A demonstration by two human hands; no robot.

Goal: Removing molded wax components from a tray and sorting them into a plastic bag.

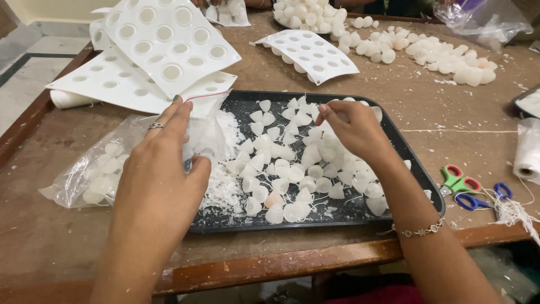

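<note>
A black tray [413,169] on the wooden table holds several small white dome-shaped wax pieces [292,169] with thin wicks, plus a heap of white flakes [222,186] at its left side. My left hand [160,169], with a ring on one finger, holds open the mouth of a clear plastic bag [101,169] that contains several of the same white pieces. Over the tray's far middle, my right hand [351,126], a bracelet on its wrist, pinches one white piece between its fingertips.
White mould sheets with round cavities [163,42] lie stacked at the back left, another [309,53] behind the tray. Heaps of white pieces [433,53] cover the far right. Green scissors [458,180] and blue scissors [484,197] lie right of the tray beside white string [514,211].
</note>
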